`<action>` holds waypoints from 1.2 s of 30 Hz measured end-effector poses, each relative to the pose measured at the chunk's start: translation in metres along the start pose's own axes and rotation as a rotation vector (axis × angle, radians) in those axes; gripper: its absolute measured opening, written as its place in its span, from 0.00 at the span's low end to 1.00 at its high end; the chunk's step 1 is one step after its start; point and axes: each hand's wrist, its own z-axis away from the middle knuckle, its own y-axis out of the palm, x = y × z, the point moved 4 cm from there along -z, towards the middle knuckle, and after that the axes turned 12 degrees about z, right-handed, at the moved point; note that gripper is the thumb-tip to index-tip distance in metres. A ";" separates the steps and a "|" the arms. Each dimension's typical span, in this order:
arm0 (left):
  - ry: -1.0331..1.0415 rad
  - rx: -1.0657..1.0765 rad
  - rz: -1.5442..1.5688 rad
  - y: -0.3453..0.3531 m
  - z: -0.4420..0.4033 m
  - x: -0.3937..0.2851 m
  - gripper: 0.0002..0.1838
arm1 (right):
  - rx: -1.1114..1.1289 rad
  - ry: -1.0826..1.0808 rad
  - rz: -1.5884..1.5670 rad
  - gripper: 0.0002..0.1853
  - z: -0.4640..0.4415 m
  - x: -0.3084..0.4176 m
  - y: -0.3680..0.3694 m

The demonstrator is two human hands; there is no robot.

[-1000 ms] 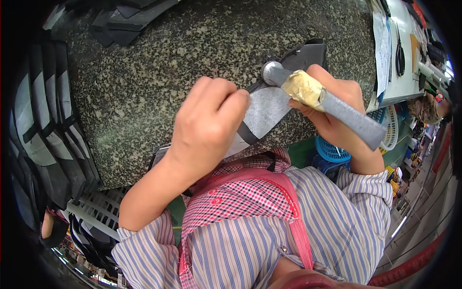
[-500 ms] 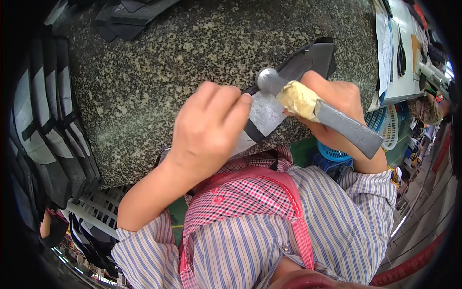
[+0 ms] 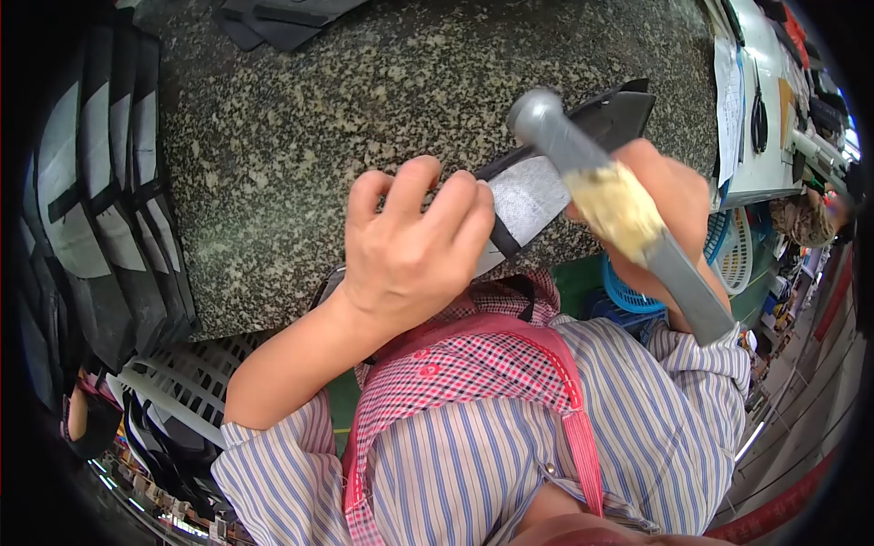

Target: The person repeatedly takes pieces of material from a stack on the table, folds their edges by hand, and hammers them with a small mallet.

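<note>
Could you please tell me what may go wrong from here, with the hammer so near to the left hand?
First, the hammer in the right hand might strike the fingers of the left hand, which lie right beside the light grey patch.

Second, the dark strip bearing that patch could slide on the speckled tabletop if poorly held; the left fingertips are hidden, so its grip is unclear.

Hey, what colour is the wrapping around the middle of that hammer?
Pale yellow; the wrapping, slightly blurred, shows in the head view.
</note>
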 end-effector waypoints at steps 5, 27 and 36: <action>-0.139 -0.032 0.202 -0.005 0.012 0.018 0.13 | 0.291 0.067 -0.021 0.12 -0.003 0.007 0.020; -0.001 -0.125 -0.017 -0.006 0.040 0.004 0.07 | 0.268 -0.014 -0.033 0.16 -0.003 0.040 0.021; -0.086 -0.048 0.179 -0.017 0.046 0.016 0.10 | 0.283 -0.062 0.048 0.15 -0.015 0.039 0.016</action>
